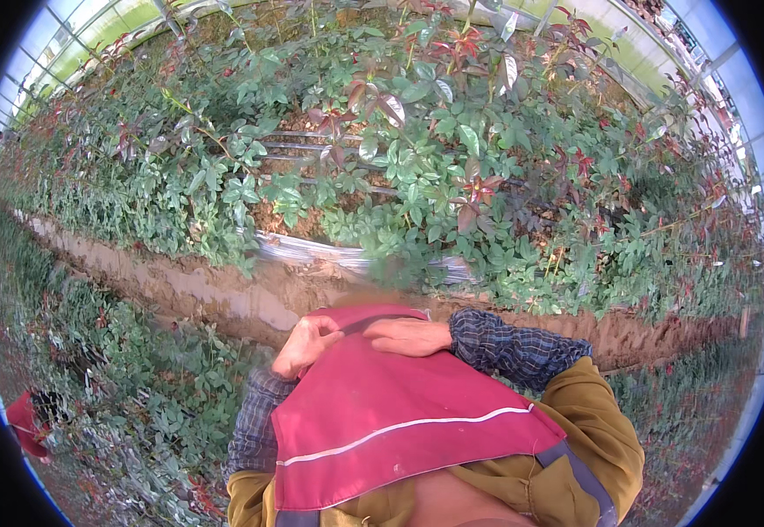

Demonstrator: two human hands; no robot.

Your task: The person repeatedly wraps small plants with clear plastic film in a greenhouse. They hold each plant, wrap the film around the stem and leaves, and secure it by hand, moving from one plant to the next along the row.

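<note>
A red apron (400, 386) with a white stripe covers my front. My left hand (306, 345) is at its far left edge, thumb and fingers pinched together beside a dark strip (369, 321) that looks like a strap or a pocket edge on the apron. Whether the strip runs between those fingers is too small to make out. Lying palm down on the apron just right of it, my right hand (410, 336) has its fingers stretched toward the left hand. Both forearms wear dark checked sleeve covers (518, 347).
Beyond me runs a dense bed of rose bushes (417, 167) with thin pipes (312, 149) among them. A muddy path (198, 285) crosses between this bed and more bushes (171, 378) nearer me. At the lower left is something red (26, 423).
</note>
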